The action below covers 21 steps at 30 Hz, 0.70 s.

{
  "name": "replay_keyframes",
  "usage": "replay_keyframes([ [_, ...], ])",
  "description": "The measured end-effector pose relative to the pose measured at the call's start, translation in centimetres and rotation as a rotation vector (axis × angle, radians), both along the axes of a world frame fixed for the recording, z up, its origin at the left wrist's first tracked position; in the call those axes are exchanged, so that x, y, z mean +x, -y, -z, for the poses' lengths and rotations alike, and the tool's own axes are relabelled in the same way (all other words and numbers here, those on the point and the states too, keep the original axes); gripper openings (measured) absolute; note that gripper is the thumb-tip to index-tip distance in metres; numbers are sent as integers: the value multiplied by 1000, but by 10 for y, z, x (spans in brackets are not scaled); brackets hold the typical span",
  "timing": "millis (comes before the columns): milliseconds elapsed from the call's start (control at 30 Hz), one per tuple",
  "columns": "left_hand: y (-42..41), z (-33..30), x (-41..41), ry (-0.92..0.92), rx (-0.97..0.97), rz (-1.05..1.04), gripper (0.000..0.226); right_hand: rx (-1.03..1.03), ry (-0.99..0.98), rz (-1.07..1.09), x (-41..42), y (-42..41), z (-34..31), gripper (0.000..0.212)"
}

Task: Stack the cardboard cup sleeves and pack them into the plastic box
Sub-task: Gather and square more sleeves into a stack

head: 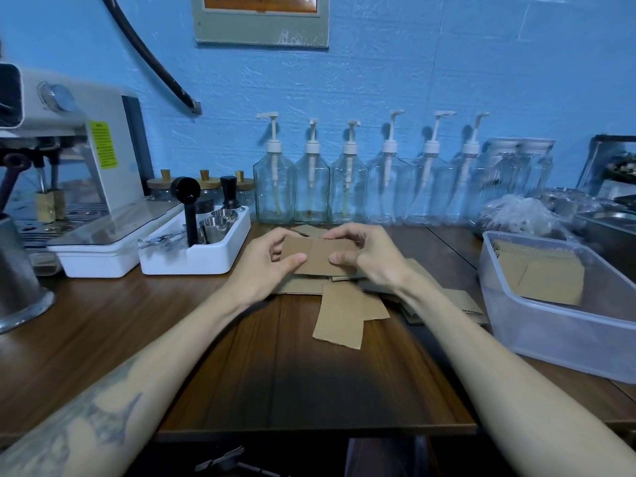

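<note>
Both hands hold one flat brown cardboard cup sleeve (318,255) above the middle of the wooden table. My left hand (266,261) pinches its left end and my right hand (368,256) pinches its right end. Beneath them lies a loose pile of several more sleeves (340,315), spread toward the right. The clear plastic box (537,325) stands at the right with a stack of sleeves (543,273) leaning inside against its far end.
A white tray with metal cups and a black scoop (196,246) sits left of my hands, with an espresso machine (69,166) beyond it. Glass pump bottles (347,187) line the blue wall. A metal jug (17,270) stands far left. The table's front edge is near me.
</note>
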State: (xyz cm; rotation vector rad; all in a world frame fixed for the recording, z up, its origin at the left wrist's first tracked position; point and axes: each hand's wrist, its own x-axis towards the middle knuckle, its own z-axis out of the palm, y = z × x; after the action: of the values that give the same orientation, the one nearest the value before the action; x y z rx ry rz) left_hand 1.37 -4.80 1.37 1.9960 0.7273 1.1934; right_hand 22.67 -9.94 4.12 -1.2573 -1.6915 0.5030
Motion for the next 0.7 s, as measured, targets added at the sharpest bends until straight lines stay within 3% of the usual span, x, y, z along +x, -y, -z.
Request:
replay_keyframes([
  [133,-3,1,-4,48,-75,-6,22,-20,50,13,15,1,-2,28],
  [400,-11,3,-14,56,-118,-137,23,-239,451,119,45,3,8,59],
  [533,-9,3,-16,59,-85,-174,27,-223,579,162,42,4,5,67],
  [700,-8,3,-15,1,-21,-188,33,-131,555,215,41,6,-3,68],
])
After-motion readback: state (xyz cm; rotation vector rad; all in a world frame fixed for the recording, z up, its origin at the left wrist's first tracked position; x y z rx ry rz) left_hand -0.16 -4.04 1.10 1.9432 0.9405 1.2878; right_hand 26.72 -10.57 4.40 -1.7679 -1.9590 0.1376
